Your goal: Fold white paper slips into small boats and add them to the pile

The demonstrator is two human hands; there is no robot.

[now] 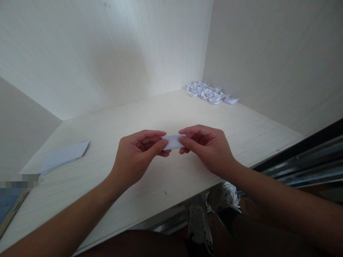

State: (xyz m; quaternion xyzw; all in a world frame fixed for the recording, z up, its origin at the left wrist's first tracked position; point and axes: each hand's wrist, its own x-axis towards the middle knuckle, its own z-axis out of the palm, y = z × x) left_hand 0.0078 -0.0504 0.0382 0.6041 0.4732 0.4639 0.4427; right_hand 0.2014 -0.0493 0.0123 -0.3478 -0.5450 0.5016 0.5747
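Observation:
A small folded strip of white paper (pixel 173 141) is held above the pale wooden table (pixel 166 107), near its front edge. My left hand (pixel 139 153) pinches the strip's left end between thumb and fingers. My right hand (pixel 207 144) pinches its right end the same way. Only the strip's middle shows between the two hands; both ends are covered by fingers.
A pile of several small folded white paper pieces (pixel 210 92) lies in the far right corner against the walls. A stack of flat white sheets (pixel 63 156) lies at the table's left. Pale walls close off the back and right side. My legs and patterned fabric (pixel 211 210) show below the table's front edge.

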